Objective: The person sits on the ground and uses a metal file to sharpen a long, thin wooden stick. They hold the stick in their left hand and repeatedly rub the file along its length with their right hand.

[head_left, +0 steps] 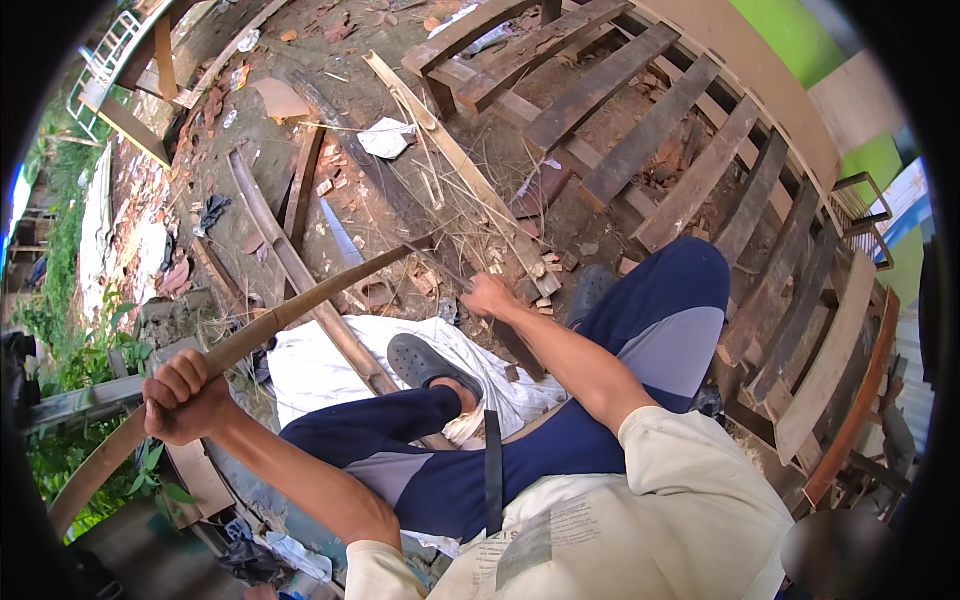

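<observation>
My left hand (185, 397) is wrapped round a long split bamboo strip (285, 312). The strip slants up from the lower left, its far end near the middle of the view. My right hand (488, 296) is closed close to that far end. A thin dark blade-like piece shows at its fingers, but what it grips is too unclear to name. Between my bent legs a white sheet (320, 375) covers part of the ground. Another curved bamboo length (290, 262) lies across the sheet, beside my shoe (425, 360).
On the right stands a row of curved wooden slats (690, 195) on a frame. A pale bamboo piece (460, 165) and a dark plank (365, 165) lie ahead, among brick rubble and dry stalks. A blue saw-like blade (342, 235) lies nearby. Green plants (90, 340) grow at left.
</observation>
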Action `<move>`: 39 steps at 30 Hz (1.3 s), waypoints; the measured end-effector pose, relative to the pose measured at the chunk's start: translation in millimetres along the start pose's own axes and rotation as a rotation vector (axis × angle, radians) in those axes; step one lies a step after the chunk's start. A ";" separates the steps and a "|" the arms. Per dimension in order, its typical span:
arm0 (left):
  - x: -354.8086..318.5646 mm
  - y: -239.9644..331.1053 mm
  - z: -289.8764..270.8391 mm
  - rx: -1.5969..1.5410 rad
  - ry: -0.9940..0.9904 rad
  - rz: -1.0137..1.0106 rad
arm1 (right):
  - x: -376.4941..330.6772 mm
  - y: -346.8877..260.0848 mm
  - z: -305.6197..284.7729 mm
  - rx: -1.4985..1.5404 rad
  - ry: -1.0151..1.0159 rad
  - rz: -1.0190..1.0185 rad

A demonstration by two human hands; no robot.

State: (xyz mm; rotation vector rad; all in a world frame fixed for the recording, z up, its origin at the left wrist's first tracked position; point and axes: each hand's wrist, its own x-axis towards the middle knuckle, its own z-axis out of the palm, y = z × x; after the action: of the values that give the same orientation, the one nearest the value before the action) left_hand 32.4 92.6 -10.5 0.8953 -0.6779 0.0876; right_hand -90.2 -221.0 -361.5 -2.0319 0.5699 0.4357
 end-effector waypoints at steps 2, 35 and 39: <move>4.0 -3.3 6.0 -0.007 -0.016 -0.015 | 8.8 14.9 15.5 0.015 0.082 -0.006; 20.7 -17.0 18.0 0.546 0.879 0.204 | 8.6 30.5 21.1 -0.013 -0.113 0.196; 24.6 -19.1 19.7 0.518 0.916 0.183 | 6.2 32.1 28.8 0.049 -0.030 0.248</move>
State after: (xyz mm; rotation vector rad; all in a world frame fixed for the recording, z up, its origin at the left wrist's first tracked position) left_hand 48.4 60.8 -1.0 1.1495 0.1434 0.8141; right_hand -105.1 -211.5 -401.3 -1.9114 0.8106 0.5923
